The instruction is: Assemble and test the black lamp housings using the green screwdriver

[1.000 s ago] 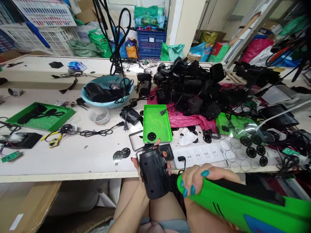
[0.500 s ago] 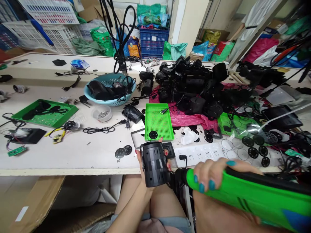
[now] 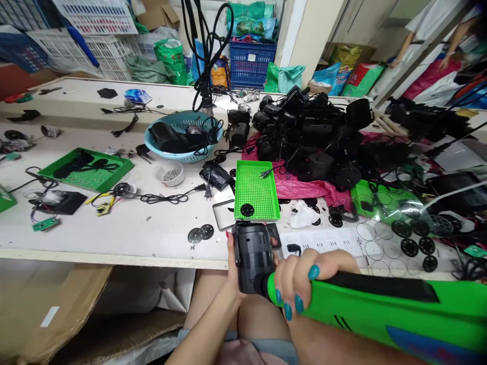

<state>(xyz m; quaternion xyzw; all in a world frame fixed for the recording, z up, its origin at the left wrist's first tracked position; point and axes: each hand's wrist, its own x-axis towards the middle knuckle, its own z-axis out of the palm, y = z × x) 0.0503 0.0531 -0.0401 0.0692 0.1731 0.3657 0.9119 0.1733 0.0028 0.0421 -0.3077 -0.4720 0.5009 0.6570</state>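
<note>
A black cylindrical housing (image 3: 254,253) with slots in its side is held by my left hand (image 3: 233,263) over the table's front edge, fingers wrapped round it from beneath. My right hand (image 3: 300,284) grips a green and black power tool (image 3: 365,304), whose handle runs off to the right. The tool's dark front end meets the lower right side of the housing; its tip is hidden. Just beyond the housing lies a green perforated tray (image 3: 256,190) with a black disc and a plug on it.
A white power strip (image 3: 323,242) lies beyond my right hand. Black housings (image 3: 315,126) are heaped on pink plastic at the back. Left of them stand a blue basket (image 3: 182,152), a bowl of screws (image 3: 170,174) and a green tray (image 3: 110,185). Another person's arm (image 3: 454,40) shows top right.
The tool in my right hand has moved left, and its front end now meets the housing. The whole scene has shifted slightly right in view. More of the other person shows at top right.
</note>
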